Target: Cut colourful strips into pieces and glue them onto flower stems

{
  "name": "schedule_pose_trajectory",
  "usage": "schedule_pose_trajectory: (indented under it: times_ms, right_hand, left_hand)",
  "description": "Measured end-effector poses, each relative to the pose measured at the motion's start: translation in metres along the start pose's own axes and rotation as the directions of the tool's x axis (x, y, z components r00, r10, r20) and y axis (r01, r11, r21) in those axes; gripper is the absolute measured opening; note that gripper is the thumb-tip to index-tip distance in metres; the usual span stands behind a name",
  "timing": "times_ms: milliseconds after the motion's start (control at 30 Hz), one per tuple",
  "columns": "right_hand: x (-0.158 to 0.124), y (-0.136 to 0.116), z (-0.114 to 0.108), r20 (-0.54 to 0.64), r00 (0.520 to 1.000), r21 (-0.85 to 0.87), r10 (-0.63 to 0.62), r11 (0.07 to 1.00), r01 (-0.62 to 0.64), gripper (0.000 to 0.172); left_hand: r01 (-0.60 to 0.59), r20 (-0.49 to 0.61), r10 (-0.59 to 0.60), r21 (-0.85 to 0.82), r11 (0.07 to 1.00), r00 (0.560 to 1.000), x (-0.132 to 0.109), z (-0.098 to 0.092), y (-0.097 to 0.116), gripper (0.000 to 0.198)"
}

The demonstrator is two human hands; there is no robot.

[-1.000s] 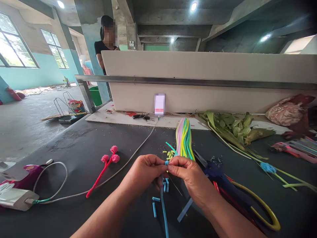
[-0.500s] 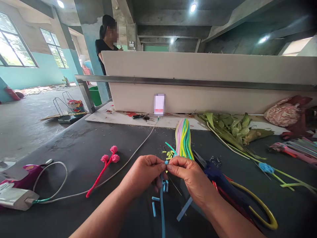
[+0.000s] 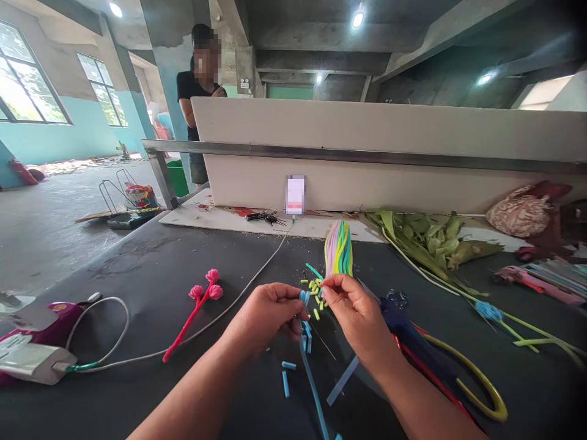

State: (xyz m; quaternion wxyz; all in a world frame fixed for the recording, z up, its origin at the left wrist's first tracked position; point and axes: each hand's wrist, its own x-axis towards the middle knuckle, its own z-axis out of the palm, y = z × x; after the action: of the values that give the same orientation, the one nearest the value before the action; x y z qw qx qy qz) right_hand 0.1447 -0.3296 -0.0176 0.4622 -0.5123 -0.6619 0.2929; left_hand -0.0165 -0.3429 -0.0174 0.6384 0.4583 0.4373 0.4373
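Observation:
My left hand (image 3: pixel 274 310) is closed in a pinch on a light blue plastic strip (image 3: pixel 313 386), whose tail hangs below the fingers toward the front edge of the view. A folded bit of the same blue shows at the fingertips. To its right, my right hand (image 3: pixel 352 308) is also pinched closed, a small gap away; what sits between its fingertips is too small to make out. Short cut blue pieces (image 3: pixel 285 384) lie beneath the hands. Small yellow-green cut pieces (image 3: pixel 316 285) are scattered just beyond the fingertips.
Beyond my right hand lies a bundle of coloured strips (image 3: pixel 338 247). Scissors (image 3: pixel 493 403) with yellow and dark blue handles rest at right. A pink flower stem (image 3: pixel 189 324), a white cable (image 3: pixel 247 287), green leaves (image 3: pixel 435 241) and a propped phone (image 3: pixel 295 195) surround the work. A person (image 3: pixel 192 101) stands behind the board.
My hands have drawn slightly apart; before, their fingertips met at a small blue knot. The strip's lower end has swung right. The person behind the board has turned.

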Motion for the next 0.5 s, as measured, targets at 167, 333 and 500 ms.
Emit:
schedule_pose_trajectory:
  times_ms: [167, 333, 500]
  right_hand:
    - [0.003, -0.028, -0.032, -0.119, 0.986, -0.207, -0.119, 0.974, 0.092, 0.015]
    - [-0.005, -0.038, -0.084, -0.022, 0.988, -0.604, -0.154, 0.789, 0.110, 0.014]
    - [-0.032, 0.009, -0.088, 0.143, 0.979, -0.823, 0.142, 0.567, 0.038, 0.019]
  left_hand:
    - [-0.029, -0.047, 0.032, 0.071, 0.997, 0.998, 0.004, -0.004, -0.003, 0.025]
    - [-0.040, -0.097, 0.048, 0.084, 0.996, 0.994, 0.001, -0.006, -0.004, 0.029]
    - [-0.035, -0.102, 0.038, 0.027, 0.999, 0.994, -0.005, -0.006, 0.003, 0.026]
